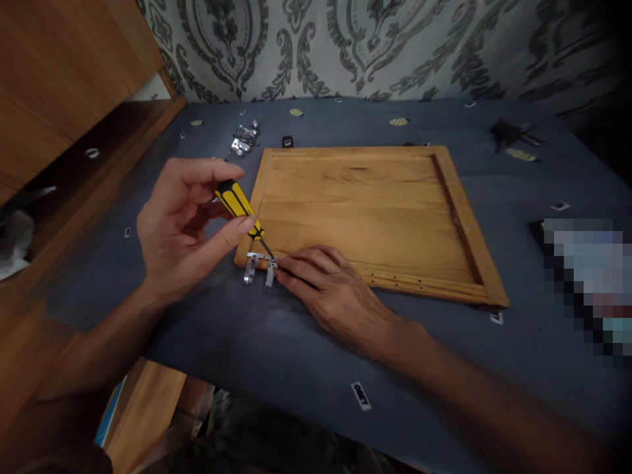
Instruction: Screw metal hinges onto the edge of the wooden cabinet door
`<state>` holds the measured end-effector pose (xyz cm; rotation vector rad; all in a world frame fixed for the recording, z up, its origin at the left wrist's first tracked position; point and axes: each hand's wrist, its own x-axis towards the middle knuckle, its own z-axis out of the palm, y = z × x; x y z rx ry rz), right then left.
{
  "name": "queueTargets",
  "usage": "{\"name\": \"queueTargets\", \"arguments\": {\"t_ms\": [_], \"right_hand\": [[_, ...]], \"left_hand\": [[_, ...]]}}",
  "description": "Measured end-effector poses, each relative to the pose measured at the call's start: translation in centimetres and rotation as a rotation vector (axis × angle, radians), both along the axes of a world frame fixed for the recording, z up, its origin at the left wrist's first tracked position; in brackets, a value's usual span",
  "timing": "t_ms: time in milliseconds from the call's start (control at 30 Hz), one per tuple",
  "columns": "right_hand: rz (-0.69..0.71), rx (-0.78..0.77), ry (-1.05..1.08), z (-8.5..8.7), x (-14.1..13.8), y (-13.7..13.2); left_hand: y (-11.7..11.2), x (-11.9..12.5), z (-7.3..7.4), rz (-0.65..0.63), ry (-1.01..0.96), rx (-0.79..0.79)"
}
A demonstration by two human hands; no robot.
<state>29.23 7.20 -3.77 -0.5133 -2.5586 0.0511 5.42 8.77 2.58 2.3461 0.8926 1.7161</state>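
In my left hand (180, 230) is a screwdriver (236, 201) with a yellow and black handle, held between the thumb and curled fingers. Its shaft slants down, with the tip at a small silver metal hinge (272, 266) on the near left edge of a wooden panel (355, 204). The fingers of my right hand (340, 289) are closed at the hinge, beside the screwdriver tip; the fingertips partly hide that spot. Another shiny metal piece (250, 268) sits just left of it at the panel's corner. The panel lies flat and has a raised frame with small dark holes along the near rail.
A pile of silver metal parts (245, 139) lies behind the panel's left corner, with a small black item (287, 141) nearby. A dark object (513, 133) lies at the back right. A blurred-out, dark-edged item (587, 276) is at right. Wooden furniture (74, 85) borders the left.
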Motion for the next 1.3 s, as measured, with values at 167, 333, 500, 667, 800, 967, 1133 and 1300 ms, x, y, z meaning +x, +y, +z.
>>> {"name": "queueTargets", "arguments": {"t_ms": [167,333,500,667,800,967,1133,1300], "right_hand": [[0.010,-0.017,0.006,0.1,0.1,0.0],[0.007,-0.010,0.006,0.1,0.1,-0.1],[0.016,-0.019,0.019,0.0,0.1,0.0],[-0.012,-0.006,-0.014,0.1,0.0,-0.1],[-0.016,0.017,0.000,0.2,0.0,-0.1],[-0.017,0.027,0.010,0.2,0.0,-0.1],[-0.006,0.016,0.009,0.1,0.0,-0.1],[-0.013,0.018,0.010,0.0,0.0,-0.1]], "left_hand": [[-0.4,0.4,0.1,-0.002,-0.050,-0.044],[-0.8,0.9,0.4,0.024,-0.061,-0.062],[-0.6,0.9,0.8,0.055,0.037,0.024],[-0.4,0.8,0.9,0.046,0.079,0.094],[-0.9,1.0,0.8,0.054,0.031,0.049],[-1.1,1.0,0.6,0.031,0.044,-0.005],[-0.2,-0.2,0.3,-0.036,0.196,0.025],[-0.5,-0.4,0.5,-0.028,0.256,-0.067]]}}
